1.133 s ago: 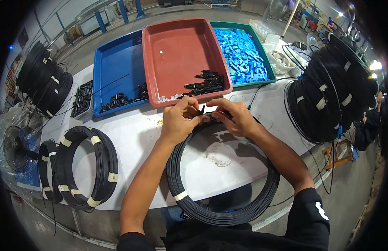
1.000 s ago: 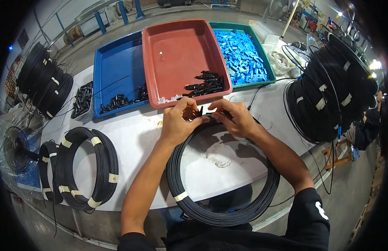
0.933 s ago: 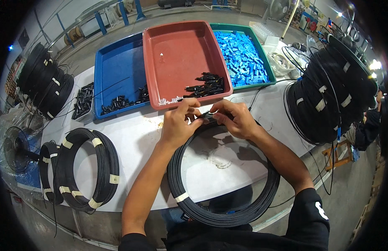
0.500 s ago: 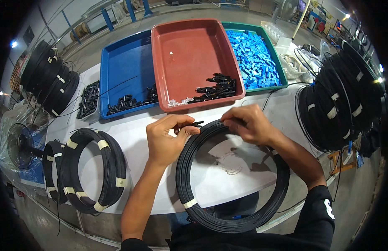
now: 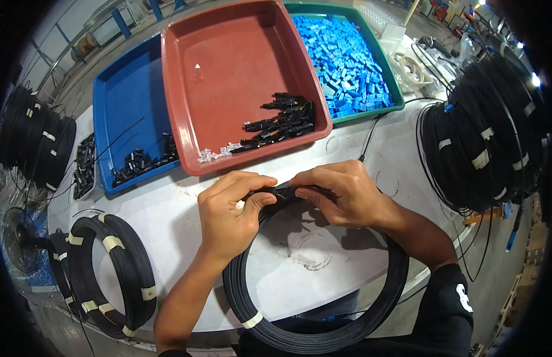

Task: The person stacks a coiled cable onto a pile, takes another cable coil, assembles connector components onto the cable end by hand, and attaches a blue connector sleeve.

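Observation:
A large coil of black cable (image 5: 397, 269) with a cream tape band lies in front of me, its far side under my hands. My left hand (image 5: 228, 214) is closed, pinching a small black connector part (image 5: 280, 195) between thumb and fingertips. A small cream-white bit (image 5: 239, 205) shows by its curled fingers; I cannot tell if it is held. Opposite, my right hand (image 5: 350, 193) is closed in a pinch on the black cable at the top of the coil. The fingertips of both hands nearly meet, and the cable's end is mostly hidden between them.
Beyond my hands stand a red tray (image 5: 228, 65) of black connectors and small clear pieces, a blue tray (image 5: 130, 83) of black parts, and a green tray (image 5: 395, 98) of blue connectors. Taped cable coils (image 5: 139, 256) lie left; a tall cable stack (image 5: 490, 137) stands right.
My hands have come closer together, the right fingertips now almost touching the left ones. The head view has shifted, so trays and coils sit further left in the picture.

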### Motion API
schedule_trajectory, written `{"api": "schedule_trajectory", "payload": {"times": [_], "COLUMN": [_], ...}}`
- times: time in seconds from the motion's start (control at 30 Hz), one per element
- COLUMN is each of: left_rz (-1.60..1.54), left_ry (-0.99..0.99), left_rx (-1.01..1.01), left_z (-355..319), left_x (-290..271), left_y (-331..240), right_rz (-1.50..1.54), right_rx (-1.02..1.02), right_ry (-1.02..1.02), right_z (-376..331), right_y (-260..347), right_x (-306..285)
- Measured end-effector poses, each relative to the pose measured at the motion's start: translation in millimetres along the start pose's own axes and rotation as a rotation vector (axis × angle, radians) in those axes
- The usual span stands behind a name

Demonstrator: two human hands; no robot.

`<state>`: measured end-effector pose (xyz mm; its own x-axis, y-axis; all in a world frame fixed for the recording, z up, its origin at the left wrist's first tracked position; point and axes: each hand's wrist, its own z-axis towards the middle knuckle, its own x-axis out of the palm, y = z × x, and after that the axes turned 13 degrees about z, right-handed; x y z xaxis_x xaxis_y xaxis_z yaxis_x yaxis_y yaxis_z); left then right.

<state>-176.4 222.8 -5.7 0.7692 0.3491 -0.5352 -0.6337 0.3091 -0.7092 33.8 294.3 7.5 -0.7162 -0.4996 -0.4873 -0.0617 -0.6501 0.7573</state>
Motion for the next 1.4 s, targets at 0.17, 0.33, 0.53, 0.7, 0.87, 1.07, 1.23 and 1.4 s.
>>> {"api": "schedule_trajectory", "payload": {"times": [0.17,0.33,0.53,0.7,0.87,1.07,1.23,1.4], "left_rz": [-0.056,-0.021,0.002,0.016,-0.002,-0.006,-0.146,-0.239], "left_ry": [0.089,0.112,0.057,0.075,0.087,0.138,0.146,0.154], "left_rx": [-0.054,-0.013,-0.053,-0.06,-0.057,-0.087,-0.176,-0.247], "left_z": [-5,-5,-5,-6,-5,-5,-6,-6], "left_x": [2,3,3,3,2,1,2,1], "left_y": [4,8,1,-1,-2,-2,1,3], "right_rz": [-0.006,-0.014,-0.028,-0.066,-0.076,-0.055,-0.015,0.125], "right_rx": [-0.024,-0.027,-0.087,-0.156,-0.176,-0.136,-0.069,0.203], "right_ry": [0.046,0.061,0.044,0.036,0.025,0.063,0.045,0.096], "right_z": [2,3,2,1,0,2,1,4], "right_y": [3,3,3,2,0,1,0,14], "right_x": [-2,-3,0,1,3,1,1,-7]}}
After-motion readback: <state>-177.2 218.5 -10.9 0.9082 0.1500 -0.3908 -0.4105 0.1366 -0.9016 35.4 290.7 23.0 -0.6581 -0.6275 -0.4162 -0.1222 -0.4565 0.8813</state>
